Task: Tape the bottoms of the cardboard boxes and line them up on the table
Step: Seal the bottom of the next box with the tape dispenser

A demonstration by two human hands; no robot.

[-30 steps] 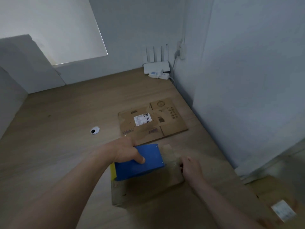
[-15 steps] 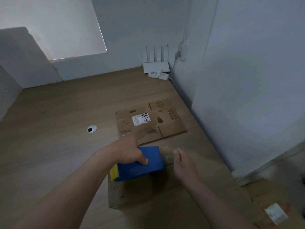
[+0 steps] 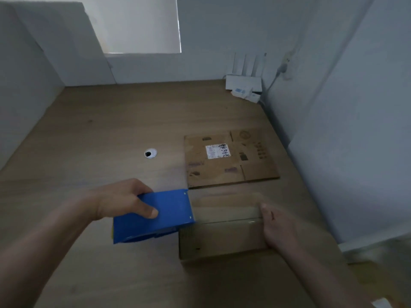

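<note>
wooden table (image 3: pixel 111 134): left grip (image 3: pixel 120 201) around tape dispenser (image 3: pixel 169 210), right grip (image 3: pixel 278 227) flat on box (image 3: pixel 222 236) edge

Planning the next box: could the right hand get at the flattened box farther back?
Probably yes. The flattened box lies bare just beyond the right hand, nothing between them, though that hand now rests on the box being taped.
</note>
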